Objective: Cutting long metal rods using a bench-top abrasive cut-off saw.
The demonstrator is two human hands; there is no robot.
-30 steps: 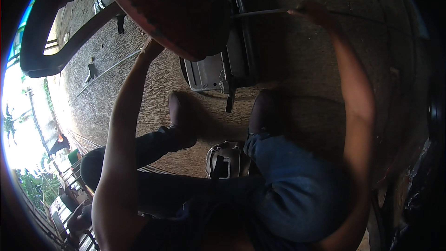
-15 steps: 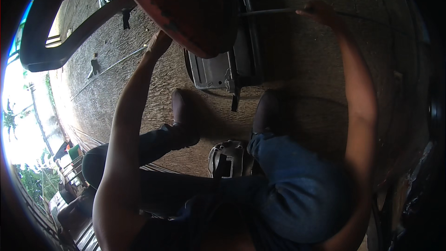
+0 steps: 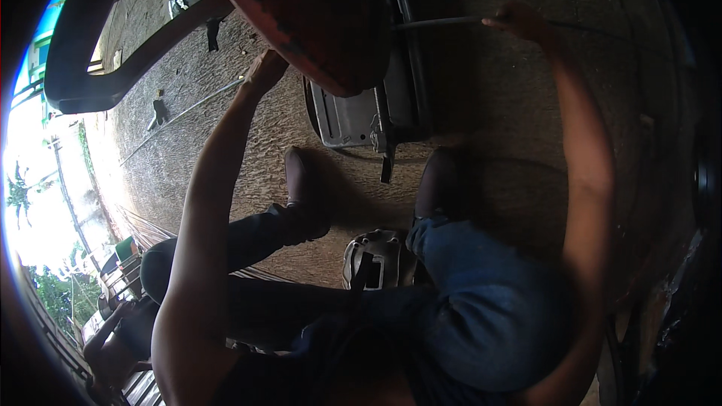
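A thin metal rod [image 3: 440,22] spans the upper part of the view. Its middle is hidden behind the worn red guard [image 3: 301,15] of what looks like a cut-off saw. My left hand [image 3: 265,71] is closed on the rod by the guard's lower left edge, and the rod's far end slants down to the left. To the right of the saw, my right hand [image 3: 519,21] grips the rod with closed fingers. Under the guard lies the saw's grey metal base [image 3: 342,120], with a threaded vise screw [image 3: 381,109] pointing toward me.
A dark looped handle [image 3: 83,94] juts out at upper left. On the rough floor between my legs lies a dark welding mask [image 3: 368,244]. A small dark piece [image 3: 158,113] lies beyond the rod at left. Thin rods [image 3: 143,225] lie at lower left.
The whole view has shifted slightly, so things sit a little farther right in the picture. Both hands keep their hold on the rod, with little other movement.
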